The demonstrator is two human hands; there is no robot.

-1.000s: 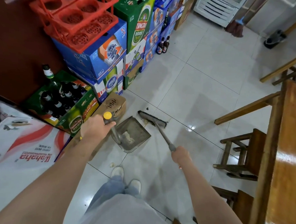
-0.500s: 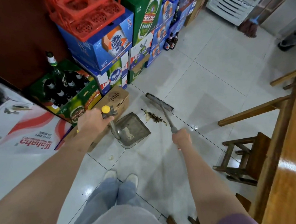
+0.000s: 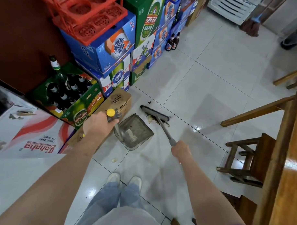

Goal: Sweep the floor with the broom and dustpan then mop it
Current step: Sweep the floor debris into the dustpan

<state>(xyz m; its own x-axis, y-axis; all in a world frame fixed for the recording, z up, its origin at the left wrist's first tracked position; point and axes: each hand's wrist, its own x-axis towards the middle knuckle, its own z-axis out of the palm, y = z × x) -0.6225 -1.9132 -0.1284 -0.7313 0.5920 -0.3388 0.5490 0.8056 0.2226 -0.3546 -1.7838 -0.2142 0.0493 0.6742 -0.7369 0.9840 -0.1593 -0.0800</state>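
My left hand (image 3: 97, 125) grips the yellow-capped handle of a grey metal dustpan (image 3: 135, 132) that stands on the white tiled floor (image 3: 212, 84), with pale scraps inside it. My right hand (image 3: 181, 149) grips the grey handle of a broom (image 3: 161, 123). The broom's dark brush head (image 3: 154, 113) lies on the floor just past the dustpan's open lip, with a small heap of brown debris (image 3: 153, 119) between brush and pan. A mop (image 3: 250, 26) leans at the far right against a white unit.
Stacked beer cartons (image 3: 113, 48) and a red crate (image 3: 84, 14) line the left wall, with a brown cardboard box (image 3: 117, 101) beside the dustpan. Two bottles (image 3: 173, 41) stand on the floor. A wooden stool (image 3: 249, 156) and table (image 3: 291, 151) are at right. A scrap (image 3: 113, 160) lies near my shoes.
The broom head has been drawn back toward the dustpan, pushing the brown debris up to its lip. My left hand and the dustpan have stayed put.
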